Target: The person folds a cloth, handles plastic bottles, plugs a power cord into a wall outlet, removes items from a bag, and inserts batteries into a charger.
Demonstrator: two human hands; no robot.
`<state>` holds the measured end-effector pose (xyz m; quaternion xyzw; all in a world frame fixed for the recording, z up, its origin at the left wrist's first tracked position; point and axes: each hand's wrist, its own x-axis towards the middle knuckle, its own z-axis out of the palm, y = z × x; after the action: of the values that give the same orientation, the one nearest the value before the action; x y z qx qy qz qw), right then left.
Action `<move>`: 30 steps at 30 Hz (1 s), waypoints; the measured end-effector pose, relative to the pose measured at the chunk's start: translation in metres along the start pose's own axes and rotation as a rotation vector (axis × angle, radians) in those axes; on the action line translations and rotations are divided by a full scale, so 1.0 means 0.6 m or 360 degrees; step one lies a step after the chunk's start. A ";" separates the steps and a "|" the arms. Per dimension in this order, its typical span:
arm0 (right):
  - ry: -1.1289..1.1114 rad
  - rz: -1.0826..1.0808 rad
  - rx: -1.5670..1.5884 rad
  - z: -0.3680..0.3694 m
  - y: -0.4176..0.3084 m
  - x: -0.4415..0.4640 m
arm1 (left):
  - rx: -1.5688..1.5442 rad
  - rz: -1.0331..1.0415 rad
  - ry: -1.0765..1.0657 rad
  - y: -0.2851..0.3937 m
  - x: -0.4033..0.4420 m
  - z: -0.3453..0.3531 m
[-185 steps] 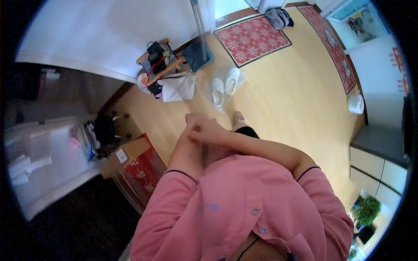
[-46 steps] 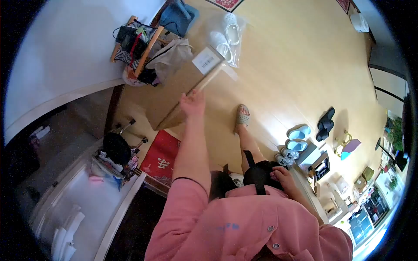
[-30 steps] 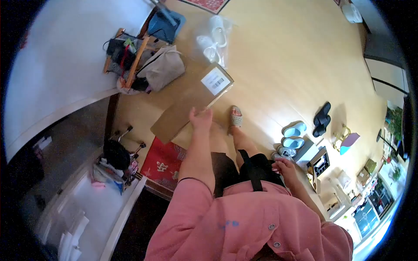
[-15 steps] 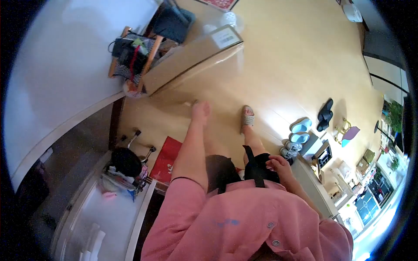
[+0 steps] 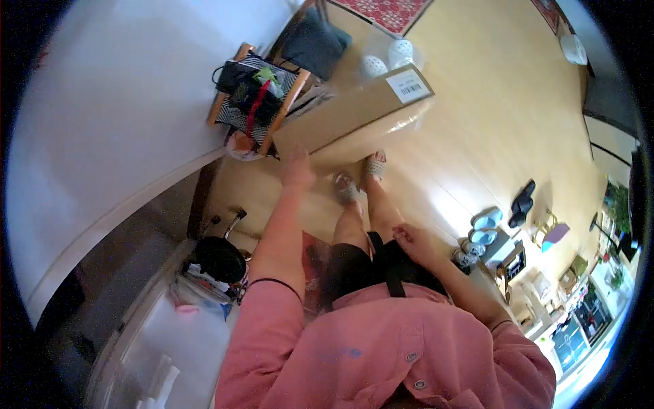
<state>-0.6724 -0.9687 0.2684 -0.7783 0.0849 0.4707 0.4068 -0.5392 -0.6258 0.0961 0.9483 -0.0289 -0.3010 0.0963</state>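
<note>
My left hand [image 5: 298, 170] reaches forward, beside the lower left end of a long cardboard box [image 5: 340, 112]. Motion blurs its fingers, and I cannot tell whether they touch the box. My right hand [image 5: 412, 244] hangs in front of my black shorts [image 5: 351, 276], its fingers loosely curled and a little apart, with nothing visible in them. Close to my left hand, a small wooden-framed stool [image 5: 289, 99] with a striped fabric seat holds dark items, a red strap and something green. A white label [image 5: 410, 87] is on the box's far end.
White perforated shoes [image 5: 400, 52] stand behind the box, near a dark grey cushion-like piece [image 5: 317, 44]. Blue slippers [image 5: 485, 228] and black slippers [image 5: 522, 203] lie on the floor to the right. At lower left are a black round seat [image 5: 221, 259] and a white surface [image 5: 197, 341].
I have stepped nearer to the box and stool, which now sit further right and lower in view. My left hand has moved forward toward the box; my right hand remains by my shorts.
</note>
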 end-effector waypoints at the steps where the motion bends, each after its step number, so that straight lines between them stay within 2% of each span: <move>1: -0.0054 -0.0027 -0.0200 -0.021 -0.037 0.051 | -0.0113 -0.0028 -0.0180 -0.005 0.005 0.018; 2: 0.0078 -0.0126 -0.0380 -0.038 -0.083 0.098 | -0.0221 -0.0048 -0.0370 -0.004 0.005 0.030; 3: 0.0216 -0.0216 -0.0550 -0.055 -0.115 0.142 | -0.0173 -0.0085 -0.0351 0.008 -0.002 0.020; 5: 0.0476 -0.0633 -0.0794 -0.056 -0.097 0.258 | -0.0072 -0.0145 -0.0299 0.047 -0.016 -0.032; 7: 0.0499 -0.0464 -0.1186 -0.072 -0.153 0.319 | -0.0110 -0.0074 -0.0444 0.050 -0.021 -0.034; 10: 0.0406 -0.0174 -0.1148 -0.031 -0.136 0.390 | -0.0168 -0.0022 -0.0666 0.050 -0.040 -0.032; 13: 0.0227 0.0067 -0.1138 0.006 -0.132 0.361 | -0.0364 0.0160 -0.0930 0.021 -0.019 -0.069; 14: 0.0311 -0.0050 -0.1128 0.012 -0.115 0.357 | -0.0451 0.0243 -0.1027 0.012 -0.010 -0.084; 16: 0.0451 -0.0182 -0.1119 0.020 -0.094 0.371 | -0.0559 0.0174 -0.0815 -0.039 0.059 -0.092; 17: 0.0497 -0.0247 -0.1123 0.026 -0.093 0.369 | -0.0093 0.0333 -0.0387 -0.089 0.112 -0.072; 19: 0.0558 -0.0328 -0.1102 0.027 -0.099 0.376 | -0.0096 0.0364 -0.0017 -0.106 0.200 -0.213; 20: 0.0591 -0.0345 -0.1108 0.028 -0.100 0.382 | -0.0125 0.0648 0.0579 -0.161 0.267 -0.209; 21: 0.0627 -0.0356 -0.1112 0.027 -0.105 0.387 | 0.0171 0.0692 0.0686 -0.182 0.307 -0.252; 23: 0.0709 -0.0349 -0.1075 0.033 -0.111 0.392 | 0.0453 0.0686 0.0847 -0.231 0.383 -0.294; 25: 0.0912 -0.0419 -0.1104 0.045 -0.103 0.392 | 0.0564 0.0578 0.0919 -0.258 0.432 -0.303; 26: 0.0811 -0.0307 -0.1063 0.042 -0.109 0.382 | 0.0705 0.0575 0.0863 -0.269 0.447 -0.306; 29: 0.0745 -0.0195 -0.1117 0.049 -0.087 0.359 | 0.0611 -0.0087 -0.0250 -0.259 0.481 -0.334; 30: 0.0563 -0.0040 -0.1062 0.046 -0.087 0.350 | 0.0614 0.0000 -0.0122 -0.262 0.489 -0.334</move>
<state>-0.5498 -0.8623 0.1225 -0.9383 -0.0137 0.3258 0.1155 -0.1844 -0.4720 0.0595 0.9370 -0.0897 -0.3258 -0.0885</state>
